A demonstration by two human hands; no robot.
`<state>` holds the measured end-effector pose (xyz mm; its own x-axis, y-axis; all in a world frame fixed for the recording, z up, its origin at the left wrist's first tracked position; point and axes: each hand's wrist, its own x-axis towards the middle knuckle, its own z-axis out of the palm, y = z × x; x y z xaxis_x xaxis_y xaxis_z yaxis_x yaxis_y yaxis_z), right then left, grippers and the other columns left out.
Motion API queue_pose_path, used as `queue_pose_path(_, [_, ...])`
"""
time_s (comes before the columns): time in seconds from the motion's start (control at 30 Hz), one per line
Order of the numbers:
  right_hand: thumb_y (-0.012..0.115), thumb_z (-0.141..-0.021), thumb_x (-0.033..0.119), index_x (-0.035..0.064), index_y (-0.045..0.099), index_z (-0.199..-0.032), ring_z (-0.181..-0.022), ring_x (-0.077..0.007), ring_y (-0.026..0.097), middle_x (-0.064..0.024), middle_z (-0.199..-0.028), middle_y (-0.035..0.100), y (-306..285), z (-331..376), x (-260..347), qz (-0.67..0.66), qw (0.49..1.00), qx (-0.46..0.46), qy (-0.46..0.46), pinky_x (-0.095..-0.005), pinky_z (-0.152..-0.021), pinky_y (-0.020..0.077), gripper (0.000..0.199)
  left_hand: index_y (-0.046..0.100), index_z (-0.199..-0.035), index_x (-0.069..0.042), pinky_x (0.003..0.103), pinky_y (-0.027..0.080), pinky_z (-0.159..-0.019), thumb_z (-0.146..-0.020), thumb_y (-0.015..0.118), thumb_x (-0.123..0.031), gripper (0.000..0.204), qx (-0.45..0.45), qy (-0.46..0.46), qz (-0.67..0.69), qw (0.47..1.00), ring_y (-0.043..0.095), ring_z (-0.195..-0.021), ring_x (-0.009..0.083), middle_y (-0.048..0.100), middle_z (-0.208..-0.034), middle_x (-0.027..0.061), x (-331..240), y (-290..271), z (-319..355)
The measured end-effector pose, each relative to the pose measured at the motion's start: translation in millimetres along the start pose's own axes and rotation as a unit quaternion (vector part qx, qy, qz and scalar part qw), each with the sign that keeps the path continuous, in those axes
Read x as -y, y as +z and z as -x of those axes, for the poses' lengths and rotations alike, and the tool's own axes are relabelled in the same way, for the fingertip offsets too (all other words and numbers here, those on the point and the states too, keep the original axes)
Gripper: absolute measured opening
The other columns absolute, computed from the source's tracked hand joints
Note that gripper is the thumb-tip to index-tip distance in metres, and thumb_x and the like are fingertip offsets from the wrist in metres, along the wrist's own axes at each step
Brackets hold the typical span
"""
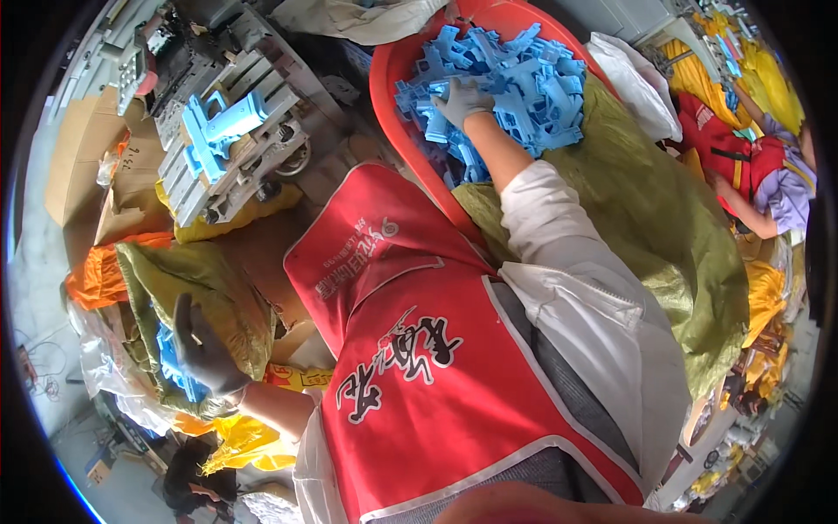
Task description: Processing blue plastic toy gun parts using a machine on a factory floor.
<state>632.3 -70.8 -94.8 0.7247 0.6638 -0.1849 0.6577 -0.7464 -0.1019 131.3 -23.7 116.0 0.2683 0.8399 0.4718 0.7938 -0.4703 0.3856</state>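
My right hand, in a pale grey glove, reaches onto a heap of light-blue plastic toy pistol pieces in a red tub. Its fingers are apart against the pieces, and none looks lifted from the heap. My left hand, in a darker grey glove, is open with fingers stretched out. It is beside an olive woven sack, where more blue pieces show at the opening. Two blue toy pistol pieces lie on the slatted metal bed of a machine at the upper left.
Another olive sack drapes over the tub's right side. A white sack lies beyond it. Cardboard and a yellow bag are at my left. At the far right, a person in a red vest works among yellow sacks.
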Motion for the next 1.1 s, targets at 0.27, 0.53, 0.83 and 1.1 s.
queue_pose_path(0.27, [0.063, -0.072, 0.042, 0.0097, 0.033, -0.139, -0.12, -0.0396, 0.047, -0.0235, -0.135, 0.042, 15, 30, -43, -0.079, 0.987, 0.075, -0.115, -0.0458, -0.099, 0.0395, 0.079, 0.062, -0.11, 0.002, 0.031, 0.049, -0.083, -0.089, 0.055, -0.01, 0.025, 0.03, -0.062, 0.052, 0.996, 0.063, -0.095, 0.0232, 0.066, -0.104, 0.0138, 11, 3, 17])
queue_pose_path(0.53, [0.063, -0.076, 0.034, 0.0152, 0.03, -0.139, -0.111, -0.0398, 0.052, -0.0168, -0.141, 0.036, 10, 65, -51, -0.1, 0.991, 0.005, -0.084, -0.0464, -0.089, 0.0457, 0.074, 0.065, -0.104, -0.002, 0.031, 0.05, -0.077, -0.085, 0.06, -0.009, 0.021, 0.007, -0.019, 0.145, 0.989, 0.066, -0.088, 0.0225, 0.067, -0.098, 0.0136, -9, 37, -18])
queue_pose_path(0.83, [0.057, -0.089, 0.013, 0.0007, 0.039, -0.133, -0.121, -0.0294, 0.045, -0.0177, -0.132, 0.045, -38, 92, -22, -0.386, 0.88, -0.137, -0.238, -0.0356, -0.099, 0.0376, 0.049, 0.065, -0.105, -0.004, 0.035, 0.049, -0.081, -0.085, 0.06, -0.015, 0.023, -0.021, 0.099, 0.115, 0.988, 0.063, -0.092, 0.028, 0.066, -0.099, 0.0143, -20, 57, -81])
queue_pose_path(1.1, [0.057, -0.088, 0.007, 0.0023, 0.043, -0.132, -0.104, -0.0164, 0.055, -0.008, -0.126, 0.049, -81, 124, 9, -0.698, 0.687, 0.039, -0.198, -0.03, -0.092, 0.0427, 0.047, 0.061, -0.113, -0.009, 0.034, 0.049, -0.081, -0.077, 0.069, -0.017, 0.037, 0.13, 0.114, 0.15, 0.973, 0.063, -0.094, 0.0269, 0.065, -0.104, 0.0132, -24, 87, -144])
